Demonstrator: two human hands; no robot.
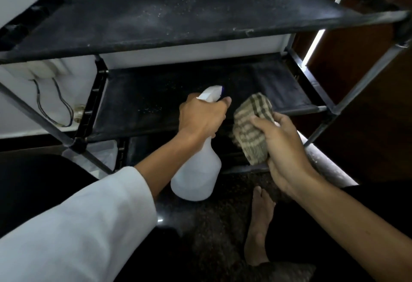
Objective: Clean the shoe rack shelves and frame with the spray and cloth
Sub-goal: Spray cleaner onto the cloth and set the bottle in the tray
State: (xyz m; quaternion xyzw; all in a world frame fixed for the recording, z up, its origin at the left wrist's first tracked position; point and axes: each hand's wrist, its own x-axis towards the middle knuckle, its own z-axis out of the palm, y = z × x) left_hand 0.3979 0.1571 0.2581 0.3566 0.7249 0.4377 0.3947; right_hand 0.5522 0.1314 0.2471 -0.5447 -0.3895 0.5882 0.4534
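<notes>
Though its trigger is hidden, the left hand (pixel 200 119) grips the spray bottle (pixel 196 177); right hand (pixel 283 148) clutches cloth (pixel 247 134).

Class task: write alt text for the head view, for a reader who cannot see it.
The left hand grips a white spray bottle aimed at the second shelf of a dusty shoe rack; the right hand holds a checked cloth.

One wide-angle camera, worn on the person's head, looks forward and steeply down from close range. The shoe rack (pixel 200 16) spans from 9 through 12 to 3 o'clock. The left hand (pixel 200 119) and right hand (pixel 285 148) sit near centre, arms entering from 7 and 4 o'clock.
</notes>
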